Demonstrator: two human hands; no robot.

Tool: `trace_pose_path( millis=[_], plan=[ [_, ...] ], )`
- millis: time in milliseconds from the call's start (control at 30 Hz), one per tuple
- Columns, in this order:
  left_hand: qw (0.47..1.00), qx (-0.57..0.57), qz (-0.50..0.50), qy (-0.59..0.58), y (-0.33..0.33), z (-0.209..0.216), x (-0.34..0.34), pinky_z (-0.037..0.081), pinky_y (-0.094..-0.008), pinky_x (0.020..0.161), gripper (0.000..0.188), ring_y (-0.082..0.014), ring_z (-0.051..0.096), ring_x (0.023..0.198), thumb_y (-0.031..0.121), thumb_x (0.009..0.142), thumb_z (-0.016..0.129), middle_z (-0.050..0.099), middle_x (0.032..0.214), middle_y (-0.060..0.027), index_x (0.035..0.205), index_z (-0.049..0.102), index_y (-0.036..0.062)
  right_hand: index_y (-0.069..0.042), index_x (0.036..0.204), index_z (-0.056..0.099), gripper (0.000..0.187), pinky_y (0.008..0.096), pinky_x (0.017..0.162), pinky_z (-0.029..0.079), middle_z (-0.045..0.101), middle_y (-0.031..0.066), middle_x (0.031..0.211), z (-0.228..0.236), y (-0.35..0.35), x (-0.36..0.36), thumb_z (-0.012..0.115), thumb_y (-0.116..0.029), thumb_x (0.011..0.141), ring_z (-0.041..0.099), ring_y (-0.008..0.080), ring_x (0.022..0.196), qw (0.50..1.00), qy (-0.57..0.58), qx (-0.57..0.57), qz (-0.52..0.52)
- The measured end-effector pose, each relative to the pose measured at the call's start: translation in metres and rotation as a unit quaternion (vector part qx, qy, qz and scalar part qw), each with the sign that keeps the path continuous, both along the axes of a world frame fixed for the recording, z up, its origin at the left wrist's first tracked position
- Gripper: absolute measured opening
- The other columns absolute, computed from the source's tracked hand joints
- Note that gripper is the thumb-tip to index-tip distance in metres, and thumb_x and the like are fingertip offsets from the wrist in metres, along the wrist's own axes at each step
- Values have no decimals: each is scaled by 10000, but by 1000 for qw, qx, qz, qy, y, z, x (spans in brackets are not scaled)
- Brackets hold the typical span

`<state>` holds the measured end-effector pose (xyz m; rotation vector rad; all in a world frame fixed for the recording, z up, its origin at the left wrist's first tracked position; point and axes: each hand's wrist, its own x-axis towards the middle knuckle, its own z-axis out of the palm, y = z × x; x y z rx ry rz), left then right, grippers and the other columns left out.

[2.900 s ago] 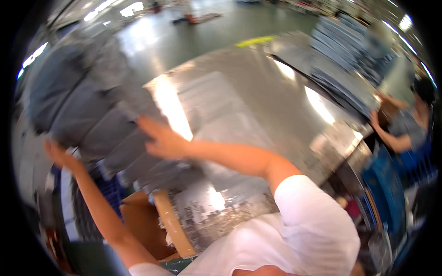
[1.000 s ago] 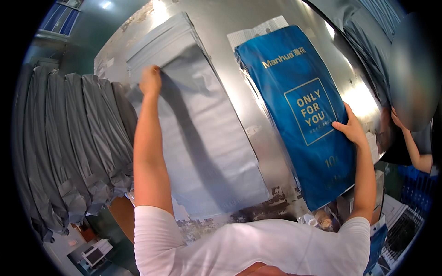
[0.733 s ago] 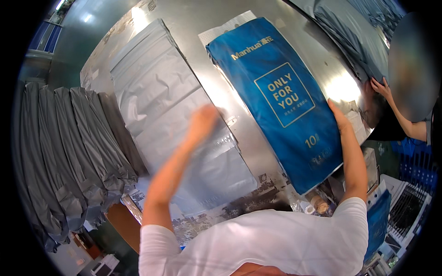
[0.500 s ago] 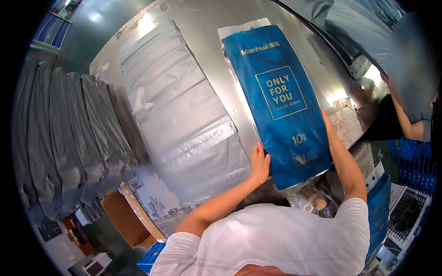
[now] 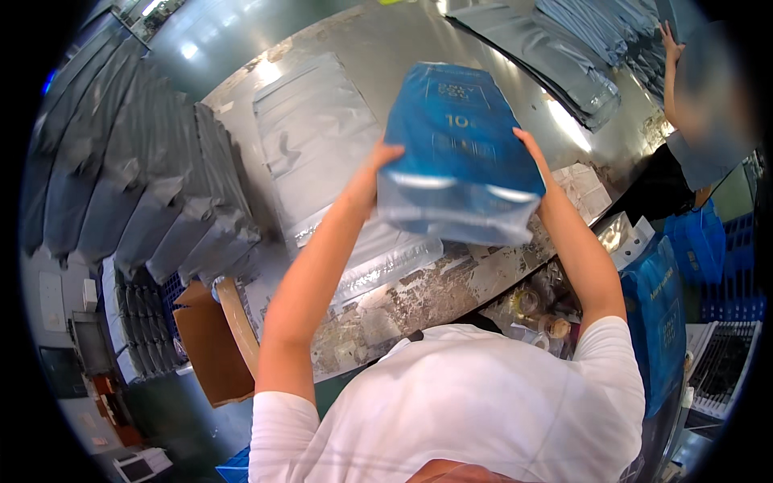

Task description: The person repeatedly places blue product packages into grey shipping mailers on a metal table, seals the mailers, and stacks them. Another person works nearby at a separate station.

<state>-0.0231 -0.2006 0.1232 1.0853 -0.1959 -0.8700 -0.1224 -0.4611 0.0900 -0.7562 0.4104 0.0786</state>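
Between my two hands is a big blue plastic package (image 5: 451, 153) with pale printing and a whitish, shiny near end. My left hand (image 5: 380, 161) grips its left side, and my right hand (image 5: 531, 149) has its right side, with the fingers partly hidden behind the edge. The package is tilted, its near end lifted toward me and slightly blurred. Just left of it, a flat silver-grey plastic mailing bag (image 5: 310, 133) lies on the metal table (image 5: 386, 314), partly covered by my left forearm.
Stuffed grey bags (image 5: 121, 153) stand in a row at the left, above an open cardboard box (image 5: 208, 342). More grey bags (image 5: 539, 60) lie at the far right, near another person's hand (image 5: 670, 44). Blue packages (image 5: 654, 314) stand at my right, close to a blue crate (image 5: 729, 274).
The blue package was lying flat on the table; now it is tilted up, with both hands gripping its sides. Both my arms have reached farther forward.
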Motion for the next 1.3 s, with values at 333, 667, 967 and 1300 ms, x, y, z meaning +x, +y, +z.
trace_pose_path(
  millis=[333,667,967,1300],
  plan=[
    [986,-8,73,-151,125,38,-67,392,-322,917,751,-210,499,1046,168,784,509,447,1247,-126,1427,121,135,-85,1304,358,593,378,829,488,489,132,1210,20,122,-21,477,-455,855,536,249,1036,982,-166,57,66],
    [947,280,82,-134,249,-164,-155,164,-350,1070,789,-267,196,1323,501,874,401,210,1428,-178,1397,74,9,-21,1323,335,557,355,1015,284,408,116,1303,-194,181,-113,348,-412,926,408,204,1175,868,-68,-489,43],
    [951,252,140,-110,233,-184,-107,198,-324,1058,688,-256,278,1289,521,926,206,312,1381,-173,1364,238,-9,46,1335,286,582,302,1038,229,346,158,1360,-212,204,-52,398,-350,925,308,222,1269,958,62,-272,60],
    [567,520,157,-619,235,-227,84,491,-370,706,101,-296,567,859,45,776,481,581,853,-106,798,571,3,-45,821,592,156,398,657,476,615,125,773,-198,144,147,511,-170,771,596,320,740,460,-281,-841,45]
  ],
)
